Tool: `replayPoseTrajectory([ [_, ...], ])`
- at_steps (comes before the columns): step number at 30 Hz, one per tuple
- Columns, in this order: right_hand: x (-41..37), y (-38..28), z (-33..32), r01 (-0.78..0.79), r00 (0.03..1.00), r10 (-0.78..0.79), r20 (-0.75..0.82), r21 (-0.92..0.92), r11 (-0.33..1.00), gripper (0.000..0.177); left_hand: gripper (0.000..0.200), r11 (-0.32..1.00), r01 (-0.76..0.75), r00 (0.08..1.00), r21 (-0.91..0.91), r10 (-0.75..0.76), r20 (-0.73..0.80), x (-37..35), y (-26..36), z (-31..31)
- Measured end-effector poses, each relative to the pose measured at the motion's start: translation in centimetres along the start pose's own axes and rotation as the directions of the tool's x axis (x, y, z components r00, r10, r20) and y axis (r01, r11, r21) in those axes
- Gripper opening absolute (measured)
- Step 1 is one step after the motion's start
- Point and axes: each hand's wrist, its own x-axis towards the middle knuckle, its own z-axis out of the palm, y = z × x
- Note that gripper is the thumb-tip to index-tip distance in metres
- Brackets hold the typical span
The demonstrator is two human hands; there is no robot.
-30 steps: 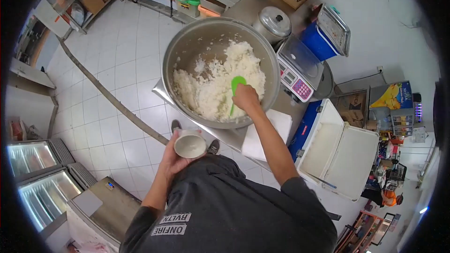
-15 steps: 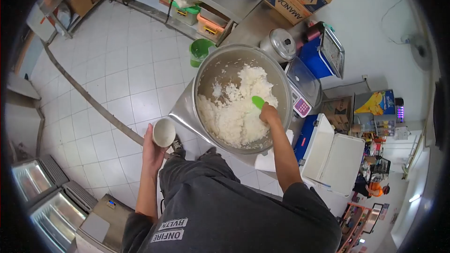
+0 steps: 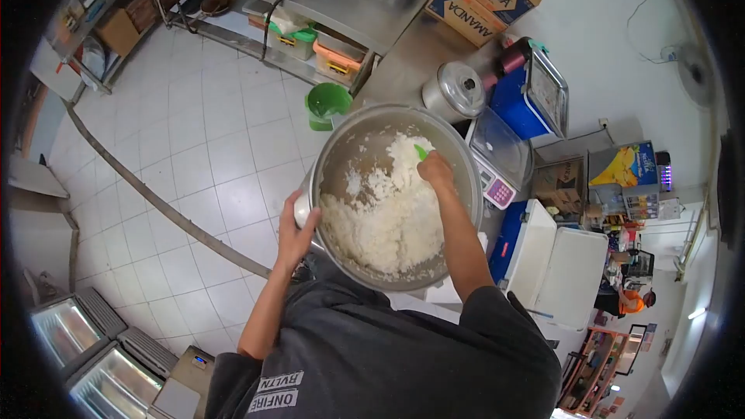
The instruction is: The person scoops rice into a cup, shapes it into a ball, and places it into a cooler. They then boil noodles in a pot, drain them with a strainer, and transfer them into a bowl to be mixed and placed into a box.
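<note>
A wide metal pot (image 3: 473, 186) holds a mass of white rice (image 3: 388, 225), with bare metal showing at its upper left. My right hand (image 3: 436, 171) is closed round a green utensil (image 3: 421, 152), whose visible end touches the rice near the pot's upper right. At the pot's left rim, my left hand (image 3: 295, 229) grips a small pale cup (image 3: 302, 211). The cup is tilted against the outside of the rim, and its inside is hidden.
A green bin (image 3: 328, 101) stands on the floor behind the pot. To the right are a lidded pot (image 3: 455, 89), a scale (image 3: 497, 189) and an open white cooler (image 3: 570, 264). A person in orange (image 3: 632, 301) is far right.
My left hand has brought the cup right to the pot's rim and turned it. My right hand has moved the green utensil slightly up and left. The view has shifted.
</note>
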Motion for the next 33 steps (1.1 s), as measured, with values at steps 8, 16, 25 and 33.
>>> replayPoseTrajectory([
  [8,4.2,0.2,2.4,0.098,0.962,-0.099,0.254,0.019,0.995,0.048,0.047,0.998,0.045,0.995,-0.047,-0.041,0.096,0.6,-2.6,0.2],
  [16,-8.7,-2.7,6.5,0.08,0.995,-0.088,0.043,0.171,0.982,0.034,0.048,1.0,0.009,0.998,-0.011,-0.009,0.07,0.6,-2.5,0.3],
  [25,-12.1,-1.4,-1.0,0.286,0.935,-0.286,0.208,0.029,0.958,0.036,0.05,0.998,0.045,0.996,-0.032,-0.043,0.073,0.7,-2.8,0.2],
  [33,-17.7,-3.2,6.8,0.309,0.927,-0.295,0.23,-0.024,0.951,0.026,0.05,0.993,0.083,0.994,-0.087,-0.076,0.076,0.2,-2.5,0.3],
])
